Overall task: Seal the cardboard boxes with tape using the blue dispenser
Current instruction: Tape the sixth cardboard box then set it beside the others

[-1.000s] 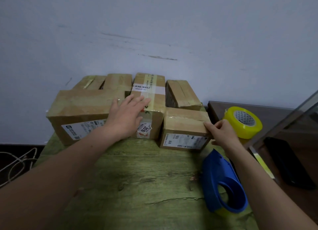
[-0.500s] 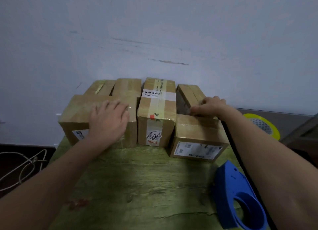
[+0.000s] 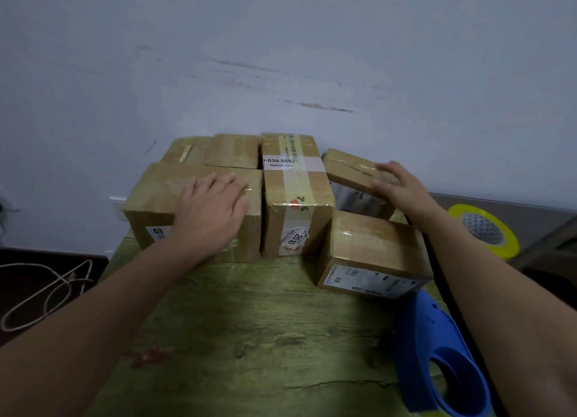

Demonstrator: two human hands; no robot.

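Observation:
Several taped cardboard boxes crowd the far end of the green wooden table (image 3: 249,323). My left hand (image 3: 212,210) lies flat on the big left box (image 3: 156,204), fingers spread. My right hand (image 3: 402,185) grips the small back-right box (image 3: 346,167), which is tilted with its near side lifted. A tall box with a white label (image 3: 296,198) stands in the middle, and a low box (image 3: 371,254) sits at the front right. The blue dispenser (image 3: 437,354) lies on the table's right edge beside my right forearm, untouched.
A yellow tape roll (image 3: 487,229) lies on a dark surface to the right of the table. Two more boxes (image 3: 231,149) stand at the back against the pale wall. White cables (image 3: 46,291) lie on the dark floor at the left.
My right hand went from the front-right box to the small back-right box and has tipped it up. My left hand slid from the middle box onto the big left box.

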